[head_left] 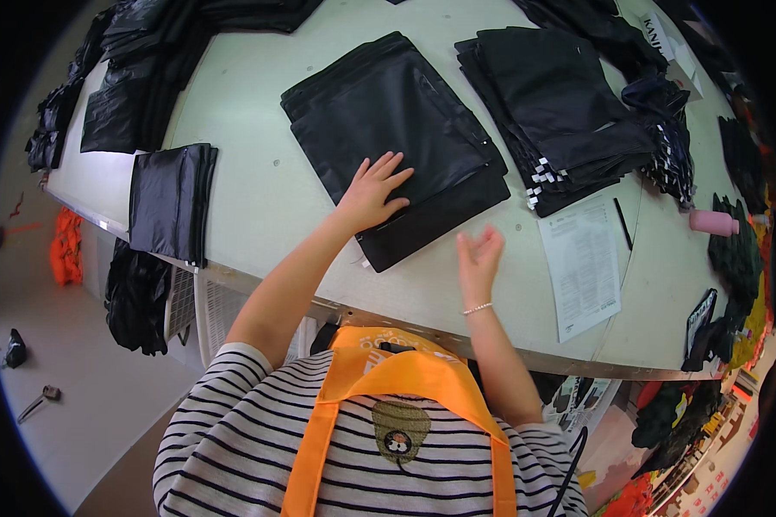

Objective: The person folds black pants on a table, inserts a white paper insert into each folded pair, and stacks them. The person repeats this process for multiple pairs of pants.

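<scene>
Partly hidden black stack (388, 112), left hand (375, 191) atop

Black stack (379, 108) — orange apron (431, 383)

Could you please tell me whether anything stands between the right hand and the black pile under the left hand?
Nothing visible does: only the pale tabletop shows between the right hand and the black pile. The left hand lies on the pile, and the printed sheet lies off to the right.
</scene>
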Demonstrator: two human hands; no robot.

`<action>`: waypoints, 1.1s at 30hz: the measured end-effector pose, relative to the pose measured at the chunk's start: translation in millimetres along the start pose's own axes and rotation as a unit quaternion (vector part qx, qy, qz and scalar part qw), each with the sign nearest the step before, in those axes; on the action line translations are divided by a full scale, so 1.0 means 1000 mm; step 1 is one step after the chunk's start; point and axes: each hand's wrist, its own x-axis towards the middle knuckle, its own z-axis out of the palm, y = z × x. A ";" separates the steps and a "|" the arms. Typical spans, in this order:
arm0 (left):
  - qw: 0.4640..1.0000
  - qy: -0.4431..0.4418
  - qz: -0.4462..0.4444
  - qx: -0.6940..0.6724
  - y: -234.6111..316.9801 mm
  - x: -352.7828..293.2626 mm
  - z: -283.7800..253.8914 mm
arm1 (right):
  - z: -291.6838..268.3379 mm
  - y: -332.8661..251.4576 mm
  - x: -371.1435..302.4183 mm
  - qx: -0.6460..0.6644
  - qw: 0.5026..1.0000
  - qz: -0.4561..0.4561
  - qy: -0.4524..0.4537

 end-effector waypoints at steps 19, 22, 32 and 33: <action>0.992 0.120 -0.045 -0.002 0.003 0.015 0.027 | -0.080 -0.065 0.256 0.142 0.968 0.041 0.204; 0.993 0.084 -0.054 0.065 0.005 0.019 0.039 | -0.096 -0.036 0.269 0.073 0.976 0.061 0.194; 0.980 0.124 -0.059 0.144 -0.004 0.019 0.054 | -0.299 0.130 0.097 -0.477 0.818 0.278 0.163; 0.980 0.127 -0.060 0.141 -0.005 0.017 0.053 | -0.311 0.129 0.083 -0.480 0.772 0.412 0.058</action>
